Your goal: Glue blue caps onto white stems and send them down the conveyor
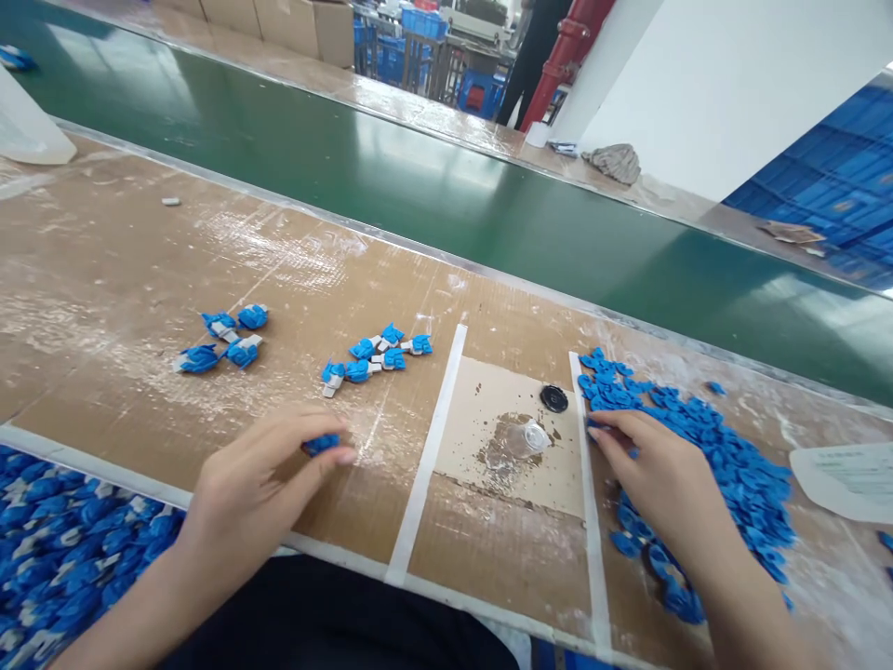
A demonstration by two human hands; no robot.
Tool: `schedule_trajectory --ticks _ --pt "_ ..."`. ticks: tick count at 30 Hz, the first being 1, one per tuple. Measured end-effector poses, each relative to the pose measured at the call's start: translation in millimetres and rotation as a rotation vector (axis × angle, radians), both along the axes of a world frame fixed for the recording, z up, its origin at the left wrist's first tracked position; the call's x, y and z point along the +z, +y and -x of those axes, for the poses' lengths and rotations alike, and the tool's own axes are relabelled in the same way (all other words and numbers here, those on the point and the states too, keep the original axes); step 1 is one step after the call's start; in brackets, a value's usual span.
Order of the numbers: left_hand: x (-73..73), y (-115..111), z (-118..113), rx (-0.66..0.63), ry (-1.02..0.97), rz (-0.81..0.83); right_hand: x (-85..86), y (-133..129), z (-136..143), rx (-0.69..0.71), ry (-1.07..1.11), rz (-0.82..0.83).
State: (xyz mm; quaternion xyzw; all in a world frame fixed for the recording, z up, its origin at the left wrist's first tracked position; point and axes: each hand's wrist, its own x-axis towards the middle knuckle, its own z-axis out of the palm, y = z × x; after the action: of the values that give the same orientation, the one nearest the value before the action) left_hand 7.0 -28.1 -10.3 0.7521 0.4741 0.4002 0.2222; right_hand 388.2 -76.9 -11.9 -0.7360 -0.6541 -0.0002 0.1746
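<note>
Between the thumb and fingers of my left hand (pixel 255 475) is a blue piece (pixel 322 444), held low over the brown work surface. My right hand (pixel 652 465) is at the left edge of a pile of loose blue parts (pixel 732 465), its thumb and index finger pinched together; what they hold is too small to make out. Ahead of my left hand lie several blue-and-white pieces (pixel 392 358), with another small group (pixel 242 352) farther left. A small clear cup (pixel 531 437) and a black round cap (pixel 553 398) rest on a wet cardboard sheet (pixel 464 419) between my hands.
A green conveyor belt (pixel 419 177) runs across beyond the work surface. Many blue-and-white pieces (pixel 70 549) fill the lower left. White containers (pixel 847 479) (pixel 28 121) stand at both sides. A person in dark clothes (pixel 540 56) is beyond the belt.
</note>
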Motion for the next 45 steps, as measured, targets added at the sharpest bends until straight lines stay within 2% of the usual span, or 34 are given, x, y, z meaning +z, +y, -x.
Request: schedule_trajectory --ticks 2,3,6,10,13,18,22,25,28,31,33,36,39,41,45 --pt "-6.5 15 20 0.061 0.230 -0.306 -5.8 8 -9 -0.001 0.022 0.062" --pt "-9.3 24 29 0.069 0.321 -0.404 -8.6 10 -12 -0.007 0.039 0.080" --pt "-12.2 49 48 0.074 0.531 -0.514 -15.1 12 -19 -0.015 0.092 0.135" --pt "-3.7 63 46 0.096 0.676 -0.420 -18.0 4 -24 0.012 0.063 0.080" --pt "3.9 59 29 0.024 0.624 -0.265 -18.5 -8 -18 0.084 -0.041 -0.041" --pt "7.4 59 6 -0.083 0.559 -0.036 -28.1 -35 -11 0.290 -0.246 -0.247" --pt "7.8 66 4 -0.093 0.523 0.062 -36.7 -52 -14 0.456 -0.347 -0.212" --pt "9.2 66 8 -0.085 0.413 0.088 -36.3 -57 -12 0.501 -0.370 -0.194" --pt "9.9 58 14 -0.091 0.207 0.162 -31.2 -55 -12 0.499 -0.339 -0.201" --pt "7.9 45 17 -0.146 -0.138 0.454 -21.9 -52 -12 0.401 -0.236 -0.178" --pt "5.5 33 13 -0.211 -0.367 0.661 -12.5 -49 -4 0.278 -0.130 -0.173" --pt "2.0 17 -5 -0.280 -0.603 0.823 2.8 -38 21 0.155 0.086 -0.212" --pt "0.3 4 -27 -0.359 -0.741 0.925 11.3 -21 49 0.252 0.241 -0.253" --pt "-0.3 -1 -38 -0.417 -0.789 0.977 11.4 -12 60 0.307 0.232 -0.251" --pt "-2.0 -8 -48 -0.475 -0.839 1.032 5.7 -7 64 0.305 0.161 -0.243"
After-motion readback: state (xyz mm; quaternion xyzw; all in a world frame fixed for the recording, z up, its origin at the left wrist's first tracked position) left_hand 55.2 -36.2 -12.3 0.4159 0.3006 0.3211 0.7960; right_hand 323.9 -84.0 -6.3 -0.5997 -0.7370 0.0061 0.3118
